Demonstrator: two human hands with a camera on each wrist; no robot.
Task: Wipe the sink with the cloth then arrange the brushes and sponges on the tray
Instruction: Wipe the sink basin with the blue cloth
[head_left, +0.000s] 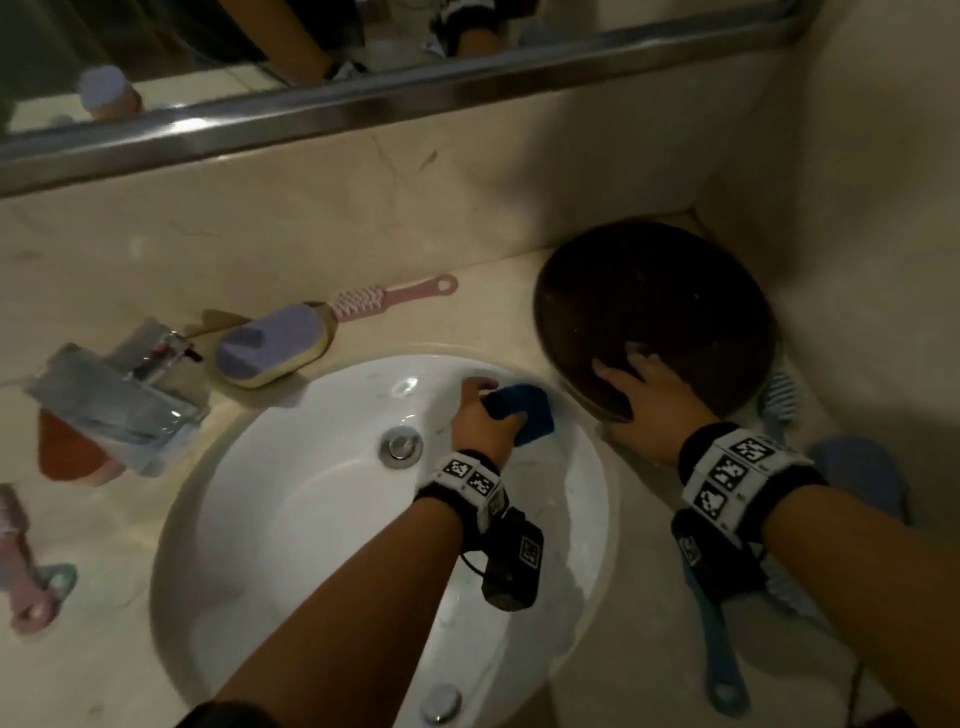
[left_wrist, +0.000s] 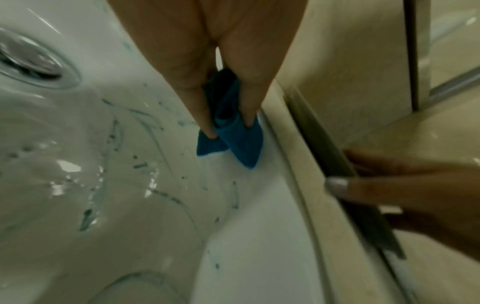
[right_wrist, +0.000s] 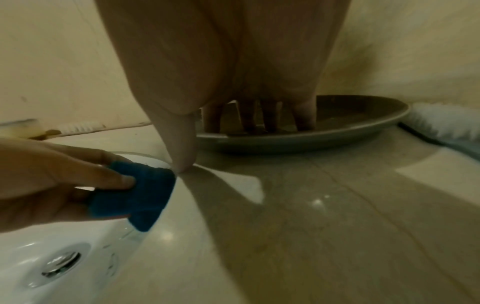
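Note:
My left hand (head_left: 485, 415) grips a folded blue cloth (head_left: 527, 415) and presses it against the far right wall of the white sink (head_left: 291, 493). The left wrist view shows two fingers pinching the cloth (left_wrist: 233, 144) on the wet basin (left_wrist: 130, 226). My right hand (head_left: 631, 382) rests with straight fingers (right_wrist: 213, 121) inside the near rim of the dark round tray (head_left: 654, 296), thumb on the counter. A purple sponge (head_left: 270, 348) and a pink brush (head_left: 395, 296) lie behind the sink. Another pink brush (head_left: 21, 566) lies at the far left.
A chrome tap (head_left: 124, 395) stands left of the basin, something orange (head_left: 67, 452) beneath it. A teal brush handle (head_left: 719, 649), a striped brush (head_left: 779, 395) and a blue pad (head_left: 857, 473) lie on the counter by the right wall. The drain (head_left: 400, 447) sits mid-basin.

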